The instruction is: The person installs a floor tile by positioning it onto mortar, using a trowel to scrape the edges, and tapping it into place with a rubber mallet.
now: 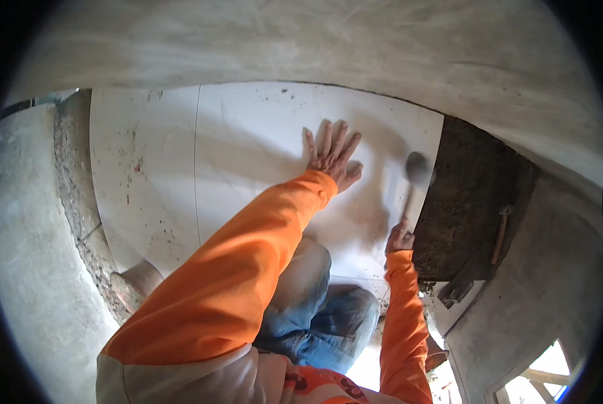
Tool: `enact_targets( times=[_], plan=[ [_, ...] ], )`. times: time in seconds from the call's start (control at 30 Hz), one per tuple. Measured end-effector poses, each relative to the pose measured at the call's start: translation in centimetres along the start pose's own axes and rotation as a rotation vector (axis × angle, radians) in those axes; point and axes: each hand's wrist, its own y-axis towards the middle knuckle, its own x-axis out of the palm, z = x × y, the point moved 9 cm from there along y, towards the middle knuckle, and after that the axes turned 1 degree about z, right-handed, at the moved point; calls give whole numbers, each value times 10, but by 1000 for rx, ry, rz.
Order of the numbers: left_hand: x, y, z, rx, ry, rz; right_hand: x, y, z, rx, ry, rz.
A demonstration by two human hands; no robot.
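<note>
My left hand [331,156] lies flat on a large white floor tile [247,145], its fingers spread. Toward the tile's right edge, my right hand [400,238] grips the pale handle of a rubber mallet [417,168]. The mallet's dark head is slightly blurred and hovers over or rests on the tile; I cannot tell which. Another white tile [143,168], specked with dirt, adjoins on the left along a thin straight joint. Beyond the right edge is a bed of dark, rough mortar or soil [473,195].
A hammer [502,232] lies on the dark bed by the right wall, with a trowel-like tool [457,291] nearer me. Plastered walls close in at the far side [301,44] and right [537,242]. A round container [142,277] stands at the left.
</note>
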Motion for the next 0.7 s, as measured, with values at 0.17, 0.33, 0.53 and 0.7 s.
enact_targets(
  times=[0.17,0.33,0.53,0.7],
  plan=[
    [4,-3,-2,-13,12,32,-16,-11,-40,-22,-89,203],
    [9,-6,-16,-44,-29,7,6,-27,-15,318,402,-88],
    [9,-10,-2,-20,-20,35,-11,-21,14,-25,-52,97],
    [6,-4,-1,-24,-16,13,-2,-31,-7,-290,-208,66]
  ],
)
